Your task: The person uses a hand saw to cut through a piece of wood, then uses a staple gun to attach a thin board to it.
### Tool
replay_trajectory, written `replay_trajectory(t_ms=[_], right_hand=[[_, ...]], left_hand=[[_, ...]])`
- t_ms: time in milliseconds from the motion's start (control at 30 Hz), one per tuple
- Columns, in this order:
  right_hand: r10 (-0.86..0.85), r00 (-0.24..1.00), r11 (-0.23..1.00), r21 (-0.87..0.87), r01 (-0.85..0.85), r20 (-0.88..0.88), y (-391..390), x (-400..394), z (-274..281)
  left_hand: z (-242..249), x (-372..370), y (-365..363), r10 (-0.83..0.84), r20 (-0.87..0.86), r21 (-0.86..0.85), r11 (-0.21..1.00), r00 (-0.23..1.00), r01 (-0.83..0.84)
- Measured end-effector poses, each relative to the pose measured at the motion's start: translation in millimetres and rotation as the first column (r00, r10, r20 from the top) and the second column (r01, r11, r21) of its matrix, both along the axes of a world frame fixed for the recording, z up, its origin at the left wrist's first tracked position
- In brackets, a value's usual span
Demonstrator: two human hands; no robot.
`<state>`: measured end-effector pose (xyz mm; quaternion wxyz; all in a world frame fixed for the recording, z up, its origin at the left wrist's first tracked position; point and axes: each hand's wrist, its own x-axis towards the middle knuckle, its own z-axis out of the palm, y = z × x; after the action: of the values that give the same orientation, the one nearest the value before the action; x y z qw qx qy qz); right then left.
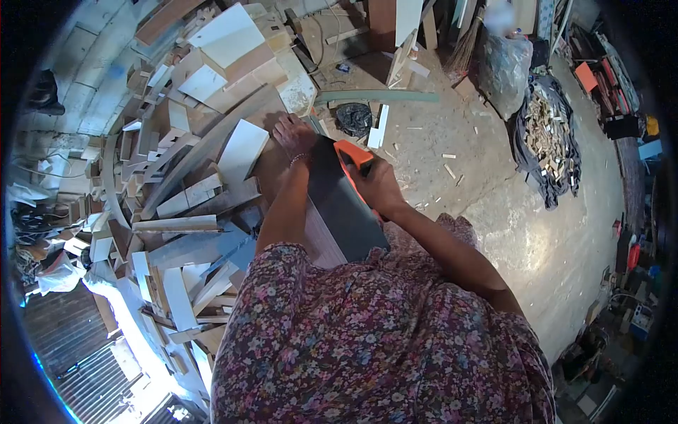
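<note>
A long dark grey panel (346, 215) lies in front of me, with a brown wooden board (321, 237) along its left side. At the far end, my left hand (293, 136) rests over the board with its fingers bent over it. My right hand (380, 187) is closed around an orange-and-black handled tool (353, 151) at the panel's right edge. The tool's handle resembles that of a hand saw; I cannot make out its blade. My floral clothing covers the near end of the panel and board.
Wood offcuts (205, 187) and white-faced blocks (229, 32) are piled on the left. A black plastic bag (354, 119) and wood scraps lie on the floor ahead. A dark sack of wood chips (547, 134) is at right, beside a clear plastic bag (505, 74) and a broom (466, 49).
</note>
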<state>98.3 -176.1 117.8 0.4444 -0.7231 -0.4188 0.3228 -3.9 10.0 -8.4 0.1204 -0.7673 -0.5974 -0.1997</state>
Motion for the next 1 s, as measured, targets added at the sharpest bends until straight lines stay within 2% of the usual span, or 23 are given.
replay_trajectory(t_ms=[33,100,133,167,233,300,367,433,500,533,600,633,700,800,867,900,933,1000], right_hand=[[-0.005,1.0,1.0,0.006,0.005,0.007,-3,4,2],[0.006,1.0,0.998,0.061,-0.008,0.03,-14,13,7],[0.013,0.999,0.996,0.087,-0.016,0.032,-19,14,8],[0.042,0.999,0.999,-0.021,-0.042,0.033,-23,12,7],[0.039,0.999,0.999,0.008,-0.039,-0.011,-24,4,12],[0.044,0.998,0.998,0.051,-0.043,-0.034,-21,4,17],[0.052,0.994,0.999,0.018,-0.05,-0.093,-22,5,18],[0.07,0.995,0.997,0.033,-0.068,-0.077,-21,4,15],[0.09,0.994,0.995,0.047,-0.088,-0.063,-20,2,10],[0.096,0.995,0.994,0.061,-0.095,-0.024,-19,2,7],[0.113,0.993,0.991,0.076,-0.115,0.018,-18,3,5],[0.123,0.992,0.991,0.055,-0.122,-0.002,-18,4,5],[0.151,0.988,0.988,0.035,-0.15,-0.015,-16,7,5],[0.148,0.987,0.987,0.08,-0.143,-0.066,-16,9,1],[0.107,0.982,0.991,-0.058,-0.117,-0.154,-17,12,-3],[0.096,0.979,0.995,0.005,-0.096,-0.182,-18,13,-5],[0.122,0.978,0.992,-0.005,-0.125,-0.172,-19,12,-4],[0.188,0.948,0.974,0.173,-0.147,-0.257,-19,9,1]], left_hand=[[-3,1,2,-0.005,0.007,0.006,1.0,1.0,0.005],[-12,0,2,0.002,0.029,0.134,0.991,1.0,-0.006],[-17,1,5,0.006,0.031,0.139,0.99,0.999,-0.01],[-23,-1,6,0.012,0.074,0.147,0.989,0.997,-0.023],[-21,-9,2,0.014,0.102,0.155,0.988,0.995,-0.03],[-16,-11,-5,-0.005,0.158,0.044,0.999,0.987,-0.002],[-27,-14,-15,-0.047,0.151,0.076,0.996,0.987,0.036],[-26,-20,-33,-0.086,0.137,0.11,0.991,0.987,0.071],[-16,-23,-63,-0.242,0.203,0.017,0.97,0.949,0.243],[-10,-22,-77,-0.234,0.2,0.025,0.972,0.951,0.234],[-2,-20,-107,-0.162,0.182,-0.084,0.98,0.97,0.179],[-1,-22,-119,-0.15,0.184,-0.083,0.982,0.971,0.167],[0,-24,-140,-0.184,0.255,-0.188,0.954,0.949,0.235],[12,-23,-173,-0.161,0.252,-0.236,0.946,0.954,0.221],[12,-22,-180,-0.139,0.253,-0.237,0.95,0.957,0.201],[9,-23,-180,-0.147,0.249,-0.228,0.952,0.957,0.206],[8,-24,-181,-0.151,0.245,-0.219,0.954,0.958,0.207],[9,-25,-183,-0.111,0.271,-0.243,0.953,0.956,0.179]])
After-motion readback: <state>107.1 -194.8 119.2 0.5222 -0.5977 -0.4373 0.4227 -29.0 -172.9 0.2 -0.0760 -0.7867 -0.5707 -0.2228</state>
